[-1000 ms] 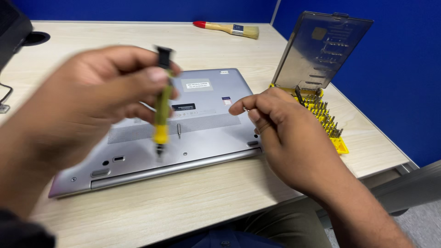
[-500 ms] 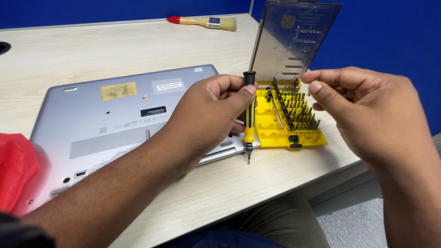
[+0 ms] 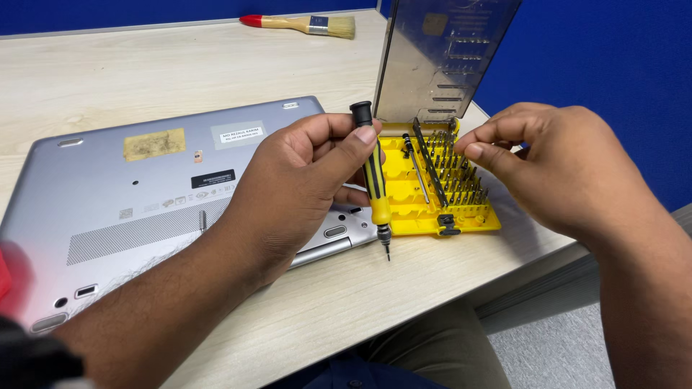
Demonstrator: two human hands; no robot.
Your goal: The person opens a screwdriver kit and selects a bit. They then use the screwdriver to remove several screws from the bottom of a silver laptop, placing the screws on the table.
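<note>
My left hand grips a yellow and black screwdriver upright, its tip pointing down just above the table edge beside the laptop's near right corner. A silver laptop lies bottom side up on the pale wooden table. My right hand hovers over the yellow bit set tray, thumb and forefinger pinched together above the rows of bits; whether they hold a bit is hidden. The tray's clear lid stands open behind it.
A paintbrush with a red-tipped wooden handle lies at the far edge of the table. Blue partition walls stand behind and to the right. A red blur shows at the left edge. The table's near edge runs just below the tray.
The view shifted right from the laptop to the bit set. My left hand carried the screwdriver off the laptop toward the tray, and my right hand came down over the bits.
</note>
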